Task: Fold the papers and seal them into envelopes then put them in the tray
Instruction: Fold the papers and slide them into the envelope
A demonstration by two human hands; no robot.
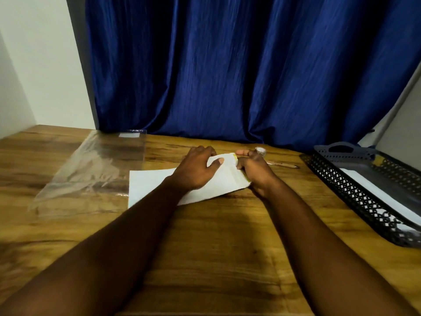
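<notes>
Logging the white envelope lying mid-table, well left of the tray, I note the left hand pressing it flat with relaxed fingers while the right hand pinches its flap end (light, limp, crease-prone: I would hold by the edges).

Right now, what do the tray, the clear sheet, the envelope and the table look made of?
Tray: dark grey and matte, with lattice-pierced walls; plastic or coated metal.
Clear sheet: glossy plastic film; the wood shows through and the creases glint.
Envelope: matte white paper, creased.
Table: wood grain, possibly laminate.
</notes>
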